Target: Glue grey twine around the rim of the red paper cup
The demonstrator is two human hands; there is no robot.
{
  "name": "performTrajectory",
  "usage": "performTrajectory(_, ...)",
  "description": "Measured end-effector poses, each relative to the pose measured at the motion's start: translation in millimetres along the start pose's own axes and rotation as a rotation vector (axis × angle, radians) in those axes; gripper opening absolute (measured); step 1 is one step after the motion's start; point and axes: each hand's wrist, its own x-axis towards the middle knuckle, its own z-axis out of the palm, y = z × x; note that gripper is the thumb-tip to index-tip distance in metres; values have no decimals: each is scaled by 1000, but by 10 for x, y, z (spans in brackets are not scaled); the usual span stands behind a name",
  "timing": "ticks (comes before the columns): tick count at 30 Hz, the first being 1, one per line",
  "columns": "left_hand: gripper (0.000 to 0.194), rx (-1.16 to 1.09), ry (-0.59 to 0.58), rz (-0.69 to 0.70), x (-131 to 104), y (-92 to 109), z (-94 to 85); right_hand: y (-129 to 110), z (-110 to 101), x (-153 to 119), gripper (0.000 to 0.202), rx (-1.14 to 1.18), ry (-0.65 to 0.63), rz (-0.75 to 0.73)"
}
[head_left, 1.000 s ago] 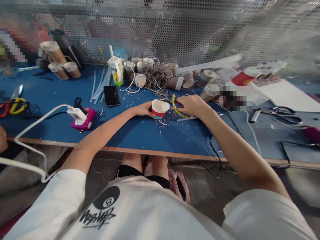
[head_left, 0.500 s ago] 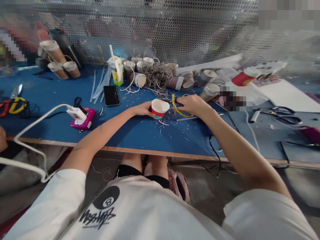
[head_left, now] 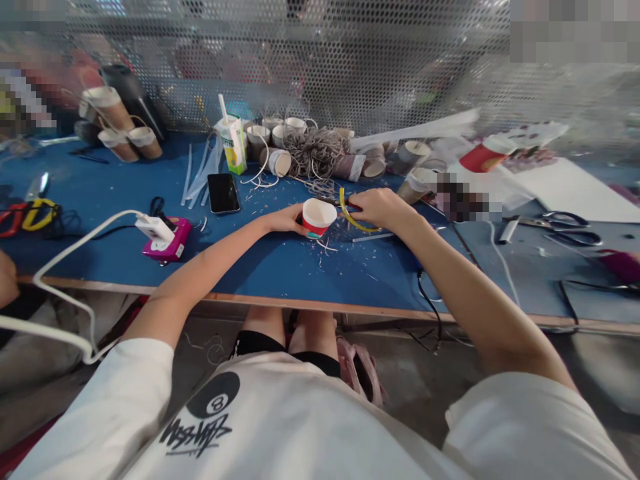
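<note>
My left hand [head_left: 286, 219] is closed around the near-left side of a red paper cup [head_left: 313, 231] with a white inside. The cup tilts a little toward me above the blue table. In my right hand [head_left: 376, 205] are scissors with a yellow handle [head_left: 343, 202]; the fingers wrap round the grip. The dark blades point left and reach the back right of the cup's rim. Whether they touch the rim I cannot tell. White scraps and thin strips lie on the table beneath.
A phone [head_left: 223, 193], a drink carton [head_left: 233, 145] and a pink power socket [head_left: 173, 247] are on the left. Behind the cup are tangled grey cord [head_left: 315, 157] and several paper cups. Dark-handled scissors [head_left: 570, 230] lie at right. A mesh panel [head_left: 300, 60] closes the back.
The yellow scissor handle has shifted slightly left, toward the cup. My left hand and the cup stay almost in place.
</note>
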Motion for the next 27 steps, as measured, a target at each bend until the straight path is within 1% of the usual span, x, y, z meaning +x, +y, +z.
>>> performTrajectory(2, 83, 50, 48, 18, 1, 12, 29, -18, 25, 5, 31, 34, 8, 17)
performTrajectory(5, 85, 135, 174, 47, 17, -12, 68, -22, 74, 13, 28, 143, 67, 74)
performTrajectory(7, 83, 175, 301, 69, 37, -62, 77, -2, 107, 26, 26, 246, 137, 166)
performTrajectory(9, 83, 209, 456, 105, 59, -122, 74, 15, 133, 50, 25, 377, 243, 265)
performTrajectory(12, 79, 320, 691, 181, 79, -187, 65, -24, 152, 118, 34, 670, 410, 361)
performTrajectory(14, 74, 438, 801, 227, 77, -200, 71, -112, 154, 180, 40, 858, 460, 403)
performTrajectory(15, 73, 500, 842, 243, 71, -199, 78, -169, 154, 213, 40, 912, 460, 424)
performTrajectory(17, 73, 609, 914, 258, 56, -189, 93, -288, 159, 269, 36, 926, 436, 463)
performTrajectory(20, 78, 719, 1016, 233, 32, -174, 96, -431, 191, 303, 23, 857, 401, 499)
performTrajectory(23, 82, 803, 1059, 185, 12, -154, 83, -517, 243, 263, 10, 805, 377, 503)
performTrajectory(25, 81, 879, 1064, 150, -5, -133, 83, -555, 268, 212, 15, 784, 358, 491)
performTrajectory(27, 76, 973, 1054, 126, -28, -106, 98, -587, 274, 162, 21, 764, 350, 469)
